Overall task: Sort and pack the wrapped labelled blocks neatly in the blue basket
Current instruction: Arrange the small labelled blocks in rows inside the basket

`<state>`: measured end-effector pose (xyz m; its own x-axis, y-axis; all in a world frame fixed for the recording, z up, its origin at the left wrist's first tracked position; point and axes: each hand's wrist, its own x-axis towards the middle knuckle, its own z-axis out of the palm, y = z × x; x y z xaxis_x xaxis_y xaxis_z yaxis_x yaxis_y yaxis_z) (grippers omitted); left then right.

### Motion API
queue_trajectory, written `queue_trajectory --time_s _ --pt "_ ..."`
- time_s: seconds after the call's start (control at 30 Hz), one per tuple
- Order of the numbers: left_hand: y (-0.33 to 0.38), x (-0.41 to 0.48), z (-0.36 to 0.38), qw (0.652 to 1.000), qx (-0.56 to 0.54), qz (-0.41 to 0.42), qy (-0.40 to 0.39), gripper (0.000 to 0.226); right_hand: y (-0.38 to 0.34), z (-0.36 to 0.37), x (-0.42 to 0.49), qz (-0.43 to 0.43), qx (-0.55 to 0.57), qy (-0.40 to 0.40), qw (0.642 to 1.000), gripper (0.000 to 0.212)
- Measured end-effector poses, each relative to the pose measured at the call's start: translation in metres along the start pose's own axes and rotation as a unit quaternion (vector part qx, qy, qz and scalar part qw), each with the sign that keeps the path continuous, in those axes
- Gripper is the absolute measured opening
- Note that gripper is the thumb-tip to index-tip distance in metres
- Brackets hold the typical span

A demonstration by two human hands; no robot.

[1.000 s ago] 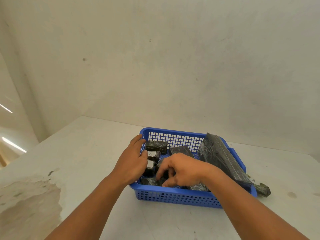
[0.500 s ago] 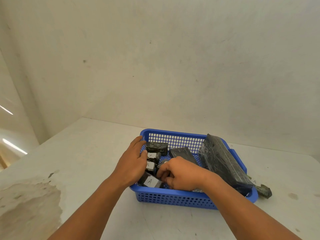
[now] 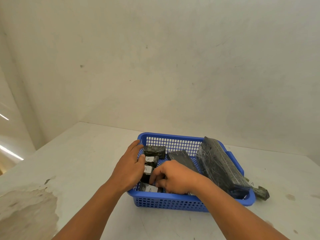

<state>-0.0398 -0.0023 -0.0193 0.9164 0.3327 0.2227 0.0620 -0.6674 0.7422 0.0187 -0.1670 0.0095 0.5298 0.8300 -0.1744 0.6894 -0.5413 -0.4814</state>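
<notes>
Blocks wrapped in dark film sit in the blue basket on the bench. We see the left hand spread flat over the basket's left wall, its thumb touching a small labelled block. Just right of it, the right hand curls its fingers onto the near block marked A; whether it grips, we cannot tell. Beyond the right hand lies a long block, tilted over the rim.

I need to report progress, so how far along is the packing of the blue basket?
Done: small blocks marked A line the blue basket's left wall. In hand: right hand seats another, left hand steadies. Left: long block overhangs the rim, one block outside.
</notes>
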Motion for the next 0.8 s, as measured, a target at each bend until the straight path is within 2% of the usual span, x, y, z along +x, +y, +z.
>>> queue_trajectory --time_s 0.2,0.3,0.37,0.43,0.53,0.6,0.8 --pt "-0.001 0.0 -0.001 1.0 0.011 0.008 -0.005 0.046 0.002 -0.002 -0.01 0.028 0.024 0.06 0.997 0.022" --pt "-0.001 -0.001 -0.001 1.0 0.02 0.013 -0.011 0.046 0.011 -0.012 -0.021 0.095 0.021 0.157 0.983 0.016" --pt "-0.001 -0.001 -0.001 1.0 0.022 0.015 -0.015 0.047 0.019 -0.019 -0.029 0.143 -0.03 0.218 0.965 0.014" --pt "0.0 -0.002 -0.001 0.999 0.028 0.018 -0.013 0.047 0.023 -0.022 -0.035 0.197 -0.078 0.199 0.957 0.024" --pt "0.003 -0.003 -0.002 0.999 0.042 0.021 -0.009 0.047 0.027 -0.014 -0.037 0.267 -0.106 0.09 0.954 0.053" --pt "0.005 -0.003 -0.003 0.998 0.052 0.023 -0.007 0.048 0.03 -0.007 -0.034 0.286 -0.109 0.058 0.95 0.067" --pt "0.005 -0.004 -0.003 0.995 0.097 0.034 0.0 0.048 0.031 -0.003 -0.03 0.3 -0.122 0.074 0.943 0.071"
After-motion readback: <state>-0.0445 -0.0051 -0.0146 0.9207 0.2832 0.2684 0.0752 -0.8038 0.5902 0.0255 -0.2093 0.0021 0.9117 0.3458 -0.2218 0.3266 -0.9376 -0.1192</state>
